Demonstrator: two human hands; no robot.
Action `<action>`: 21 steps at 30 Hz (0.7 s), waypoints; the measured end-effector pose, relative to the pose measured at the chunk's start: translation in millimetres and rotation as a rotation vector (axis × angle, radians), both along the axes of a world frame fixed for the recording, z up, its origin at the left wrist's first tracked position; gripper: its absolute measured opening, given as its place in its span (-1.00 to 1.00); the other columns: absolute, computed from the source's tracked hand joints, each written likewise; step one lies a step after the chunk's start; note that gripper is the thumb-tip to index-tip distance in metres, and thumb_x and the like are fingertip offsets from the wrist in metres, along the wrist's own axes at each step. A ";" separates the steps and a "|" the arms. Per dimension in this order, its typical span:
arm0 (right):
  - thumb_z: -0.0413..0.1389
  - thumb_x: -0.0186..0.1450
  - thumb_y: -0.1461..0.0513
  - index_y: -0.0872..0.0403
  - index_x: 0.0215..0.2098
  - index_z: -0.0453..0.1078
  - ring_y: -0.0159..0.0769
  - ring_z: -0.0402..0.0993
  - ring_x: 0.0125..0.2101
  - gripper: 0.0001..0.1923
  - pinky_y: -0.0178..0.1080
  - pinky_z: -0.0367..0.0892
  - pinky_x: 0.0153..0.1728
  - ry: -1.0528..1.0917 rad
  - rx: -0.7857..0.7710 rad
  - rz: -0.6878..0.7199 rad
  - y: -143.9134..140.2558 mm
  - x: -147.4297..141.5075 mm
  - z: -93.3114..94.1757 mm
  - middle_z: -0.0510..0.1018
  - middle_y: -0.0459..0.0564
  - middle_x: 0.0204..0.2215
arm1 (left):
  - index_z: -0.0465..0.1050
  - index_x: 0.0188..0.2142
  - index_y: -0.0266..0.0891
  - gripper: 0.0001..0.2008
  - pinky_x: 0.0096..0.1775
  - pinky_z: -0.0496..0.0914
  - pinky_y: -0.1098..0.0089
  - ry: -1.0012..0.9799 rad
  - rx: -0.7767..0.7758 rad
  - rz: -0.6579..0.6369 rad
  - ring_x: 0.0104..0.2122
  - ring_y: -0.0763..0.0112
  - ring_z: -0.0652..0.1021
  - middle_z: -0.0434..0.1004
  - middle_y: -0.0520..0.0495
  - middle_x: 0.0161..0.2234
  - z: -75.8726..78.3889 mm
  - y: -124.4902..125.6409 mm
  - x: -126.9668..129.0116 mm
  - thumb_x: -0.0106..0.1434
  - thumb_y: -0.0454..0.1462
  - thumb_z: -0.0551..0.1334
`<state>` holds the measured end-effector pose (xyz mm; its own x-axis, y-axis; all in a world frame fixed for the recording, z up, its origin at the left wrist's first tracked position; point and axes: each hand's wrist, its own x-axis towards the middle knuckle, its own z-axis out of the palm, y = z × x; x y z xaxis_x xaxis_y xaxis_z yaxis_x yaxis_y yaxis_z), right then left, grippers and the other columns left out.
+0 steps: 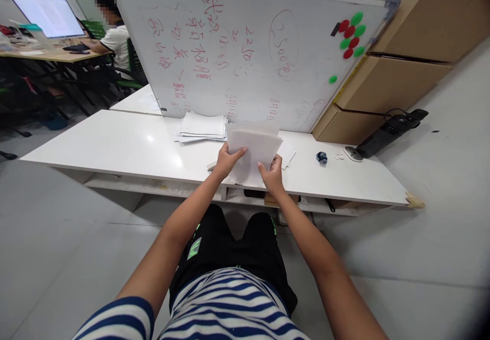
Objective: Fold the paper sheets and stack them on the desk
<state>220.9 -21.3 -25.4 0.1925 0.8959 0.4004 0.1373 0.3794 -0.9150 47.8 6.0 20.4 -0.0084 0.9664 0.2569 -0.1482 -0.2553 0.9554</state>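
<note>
Between my two hands are sheets of white paper [253, 146], raised and tilted above the front part of the white desk [126, 141]. My left hand [227, 160] grips their left edge, thumb on the near face. At the lower right edge, my right hand [272, 174] pinches the same sheets with its thumb in front. How many sheets there are I cannot tell. A stack of white paper [202, 126] lies on the desk to the left, behind my left hand. More loose paper [287, 154] shows just right of the held sheets.
A whiteboard [245, 39] with red writing and round magnets stands along the desk's back. Cardboard boxes [406, 82], a black bottle [386, 136] and a small dark blue object [321, 158] are at the right. Far left, a person [120, 41] sits by a monitor [46, 13].
</note>
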 end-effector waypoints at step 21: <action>0.14 0.24 0.05 0.01 0.18 0.08 -0.18 0.39 0.09 -0.39 -0.05 0.31 0.09 -0.019 0.021 -0.075 -6.4 -2.5 8.7 0.41 0.18 0.10 | 0.47 -0.10 -0.26 -0.50 -0.13 0.47 0.22 0.232 -0.028 -0.042 -0.12 0.12 0.58 0.59 -0.20 -0.10 0.8 -9.6 -8.9 0.07 0.00 0.39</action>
<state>218.4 -27.7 -16.7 0.2510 0.8704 0.4235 0.1835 0.3868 -0.9037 38.9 -3.6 21.1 0.0882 0.9715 0.2202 0.0661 -0.2263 0.9718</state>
